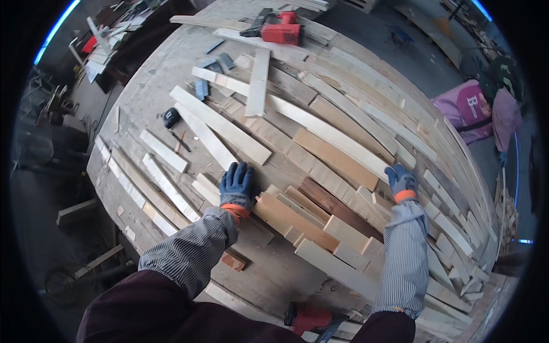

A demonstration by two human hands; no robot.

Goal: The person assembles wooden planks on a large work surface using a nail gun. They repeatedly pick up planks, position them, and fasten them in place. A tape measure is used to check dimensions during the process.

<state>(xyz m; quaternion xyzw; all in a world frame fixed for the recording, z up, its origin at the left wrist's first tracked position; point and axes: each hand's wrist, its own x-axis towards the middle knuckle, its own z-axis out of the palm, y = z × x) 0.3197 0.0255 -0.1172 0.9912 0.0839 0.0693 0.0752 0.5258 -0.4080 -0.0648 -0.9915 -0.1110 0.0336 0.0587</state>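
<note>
My left hand (237, 184), in a blue and grey work glove with an orange cuff, lies with fingers stretched out on the worktable. Its fingertips are beside the near ends of two pale boards, and it holds nothing that I can see. My right hand (402, 182), gloved alike, has its fingers curled at the near right end of a long pale wooden board (309, 124), which runs diagonally up to the left. Between my hands lie a tan board (334, 158), a dark reddish-brown board (337, 207) and several short light wood pieces (300, 220).
A red nail gun (282, 31) lies at the table's far edge; another red tool (309, 317) is close to my body. A black tape measure (171, 118) and blue-grey strips (202, 88) are on the left. Many wood strips cover the right side. A person (480, 108) is beyond the right edge.
</note>
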